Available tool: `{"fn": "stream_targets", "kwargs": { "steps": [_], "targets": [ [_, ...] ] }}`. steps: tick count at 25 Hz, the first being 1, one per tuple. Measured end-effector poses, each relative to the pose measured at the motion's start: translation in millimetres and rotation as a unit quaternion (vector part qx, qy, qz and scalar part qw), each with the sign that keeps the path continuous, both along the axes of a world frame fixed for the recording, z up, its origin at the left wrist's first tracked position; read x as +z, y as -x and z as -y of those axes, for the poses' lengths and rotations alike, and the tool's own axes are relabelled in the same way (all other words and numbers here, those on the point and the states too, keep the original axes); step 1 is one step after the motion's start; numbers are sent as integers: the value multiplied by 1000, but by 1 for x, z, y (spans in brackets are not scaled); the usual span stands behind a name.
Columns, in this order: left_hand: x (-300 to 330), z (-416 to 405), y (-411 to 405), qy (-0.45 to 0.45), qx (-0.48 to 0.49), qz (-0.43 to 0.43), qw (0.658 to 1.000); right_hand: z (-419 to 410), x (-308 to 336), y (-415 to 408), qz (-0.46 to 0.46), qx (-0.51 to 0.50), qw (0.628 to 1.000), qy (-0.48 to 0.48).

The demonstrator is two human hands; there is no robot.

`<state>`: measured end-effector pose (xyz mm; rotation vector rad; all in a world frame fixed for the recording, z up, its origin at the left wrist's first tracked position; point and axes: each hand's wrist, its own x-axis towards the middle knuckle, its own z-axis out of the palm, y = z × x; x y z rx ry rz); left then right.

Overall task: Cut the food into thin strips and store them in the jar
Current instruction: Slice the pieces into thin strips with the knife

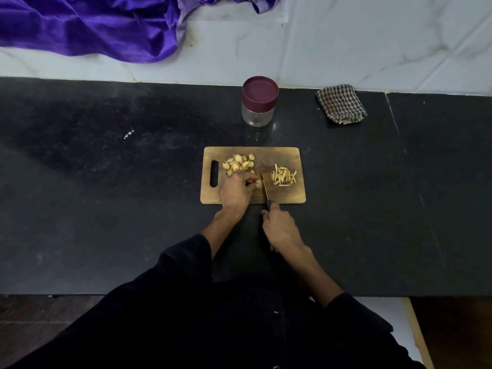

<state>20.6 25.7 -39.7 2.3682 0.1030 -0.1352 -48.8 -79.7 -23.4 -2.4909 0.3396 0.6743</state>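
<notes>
A wooden cutting board [290, 194] lies on the black counter. A pile of pale yellow slices [238, 163] sits at its back left, and thin cut strips [283, 176] lie at its right. My left hand [238, 189] rests on the board with curled fingers and holds a small piece of the food down. My right hand [279, 226] grips the black handle of a knife [265, 189], whose blade stands on the board just right of my left fingertips. A clear jar [258, 105] with a maroon lid on it stands behind the board.
A folded checked cloth [341, 103] lies at the back right of the black counter [106, 169]. Purple fabric [93, 25] drapes over the white ledge behind. A white tiled wall rises at the back.
</notes>
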Motion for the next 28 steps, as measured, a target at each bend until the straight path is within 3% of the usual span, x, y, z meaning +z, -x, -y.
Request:
{"fn": "stream_targets", "kwargs": {
  "steps": [20,23,28],
  "targets": [
    [-7,0,-1,14,6,-7,1000,4,-2,11,-8,-9,1000,28],
    [-7,1,-1,15,7,-2,1000,11,-1,-1,-2,-53,998,22],
    [-8,0,-2,15,1,2,1000,6,1,2,0,-31,1000,-2]
  ]
}}
